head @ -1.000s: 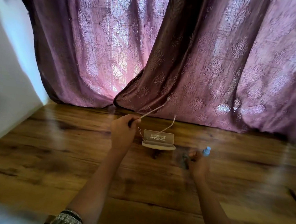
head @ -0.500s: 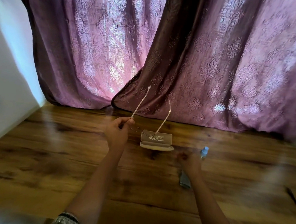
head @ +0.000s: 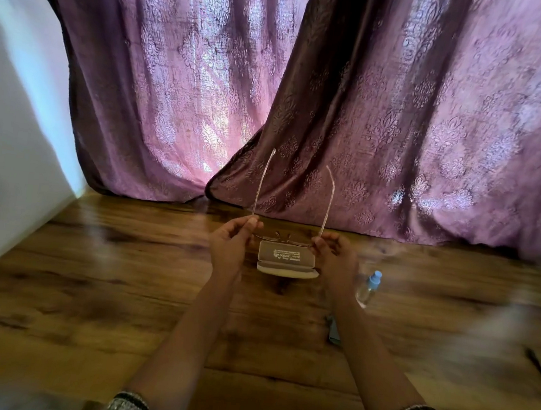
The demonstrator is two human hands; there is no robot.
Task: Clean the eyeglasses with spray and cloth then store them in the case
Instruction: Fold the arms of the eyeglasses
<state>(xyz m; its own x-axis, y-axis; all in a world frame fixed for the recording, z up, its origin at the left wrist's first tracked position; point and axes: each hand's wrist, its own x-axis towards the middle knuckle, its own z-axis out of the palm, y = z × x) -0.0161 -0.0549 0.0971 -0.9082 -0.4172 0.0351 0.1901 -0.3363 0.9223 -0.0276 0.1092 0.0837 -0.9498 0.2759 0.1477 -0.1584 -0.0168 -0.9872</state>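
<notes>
Eyeglasses point(head: 284, 237): just above the open case point(head: 287, 261), temples unfolded.
Grips: left hand point(head: 230, 245) and right hand point(head: 334, 254) each pinch a hinge.
Next: likely fold temples singly, fingers off lenses.

We take this for a home room: patterned purple curtains point(head: 354, 107) hang at the far side, a white wall point(head: 10, 113) left, wood-grain floor point(head: 89, 286) below.
</notes>
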